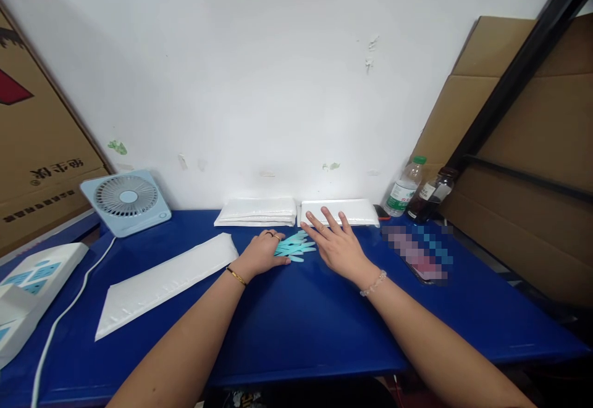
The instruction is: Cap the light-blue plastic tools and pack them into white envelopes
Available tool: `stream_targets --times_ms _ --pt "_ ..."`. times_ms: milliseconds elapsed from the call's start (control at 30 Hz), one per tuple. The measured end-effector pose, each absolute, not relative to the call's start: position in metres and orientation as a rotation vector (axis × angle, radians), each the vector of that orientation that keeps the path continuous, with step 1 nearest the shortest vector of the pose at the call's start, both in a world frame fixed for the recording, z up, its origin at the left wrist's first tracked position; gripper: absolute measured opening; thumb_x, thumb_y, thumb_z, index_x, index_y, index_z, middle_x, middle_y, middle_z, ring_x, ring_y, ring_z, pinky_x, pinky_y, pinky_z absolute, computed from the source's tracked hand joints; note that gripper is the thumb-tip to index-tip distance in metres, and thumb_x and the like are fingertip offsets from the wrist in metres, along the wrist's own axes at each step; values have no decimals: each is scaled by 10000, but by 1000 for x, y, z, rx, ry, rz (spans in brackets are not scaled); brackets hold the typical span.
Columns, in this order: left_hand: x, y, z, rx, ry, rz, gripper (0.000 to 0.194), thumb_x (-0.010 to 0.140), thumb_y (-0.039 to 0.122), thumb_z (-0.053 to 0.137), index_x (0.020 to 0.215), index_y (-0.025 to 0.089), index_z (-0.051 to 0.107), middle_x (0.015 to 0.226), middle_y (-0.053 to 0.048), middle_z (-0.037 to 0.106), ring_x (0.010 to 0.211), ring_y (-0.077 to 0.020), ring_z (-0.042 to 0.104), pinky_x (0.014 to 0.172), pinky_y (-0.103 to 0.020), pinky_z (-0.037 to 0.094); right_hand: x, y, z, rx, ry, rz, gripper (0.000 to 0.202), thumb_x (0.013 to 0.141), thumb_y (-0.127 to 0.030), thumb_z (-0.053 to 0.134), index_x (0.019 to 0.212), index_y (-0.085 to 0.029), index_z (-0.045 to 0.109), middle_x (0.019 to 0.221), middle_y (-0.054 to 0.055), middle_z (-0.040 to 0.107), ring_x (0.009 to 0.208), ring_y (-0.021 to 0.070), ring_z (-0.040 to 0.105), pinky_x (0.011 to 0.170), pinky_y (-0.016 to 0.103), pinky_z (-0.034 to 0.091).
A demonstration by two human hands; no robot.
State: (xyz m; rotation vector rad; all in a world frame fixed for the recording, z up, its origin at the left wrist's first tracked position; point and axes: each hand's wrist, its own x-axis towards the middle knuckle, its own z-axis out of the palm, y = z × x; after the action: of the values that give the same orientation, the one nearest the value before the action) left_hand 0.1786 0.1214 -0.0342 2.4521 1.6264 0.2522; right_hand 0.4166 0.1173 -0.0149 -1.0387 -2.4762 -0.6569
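Blue tabletop (306, 321); L hand (263, 253) half-curled w/ teal strips (294, 247), R hand (340, 247) spread, nothing gripped.

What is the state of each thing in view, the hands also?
Teal strips: loosely piled
Left hand: curled against the pile
Right hand: open, fingers spread
Fan: facing up at a slant; running or not, unclear
Green-capped bottle: closed
Dark bottle: closed
Long white packet: lying flat
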Motion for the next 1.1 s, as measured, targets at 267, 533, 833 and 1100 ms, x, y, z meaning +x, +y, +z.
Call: stream_targets --times_ms 267,533,833,1100 --pt "209 110 -30 2609 1736 15 262 747 182 538 996 112 580 1004 -159 637 928 -272 615 807 -366 486 410 113 -18 -989 -2525 -291 646 860 -196 482 1460 -280 257 1535 22 217 1423 293 61 1123 571 39" --pt "209 107 -27 2568 1797 -1 268 800 224 510 1043 112 489 957 -160 645 902 -293 637 736 -389 509 422 136 -42 -1174 -1890 757 535 938 -523 277 1389 -256 381 1447 80 394 1352 222 326 1104 446 269" --pt "213 100 -22 2692 1688 20 272 783 218 523 1037 125 493 912 -137 667 877 -292 643 765 -420 467 401 124 -47 -1029 -2271 583 873 648 -138 680 1430 -217 300 1358 143 430 1166 247 507 958 385 439" --pt "221 95 -22 2636 1703 87 230 840 257 486 1042 153 523 910 -121 670 868 -280 647 742 -388 467 406 123 -37 -850 -2226 766 882 642 -381 757 1406 -249 336 1393 114 417 1275 282 406 1051 433 345"
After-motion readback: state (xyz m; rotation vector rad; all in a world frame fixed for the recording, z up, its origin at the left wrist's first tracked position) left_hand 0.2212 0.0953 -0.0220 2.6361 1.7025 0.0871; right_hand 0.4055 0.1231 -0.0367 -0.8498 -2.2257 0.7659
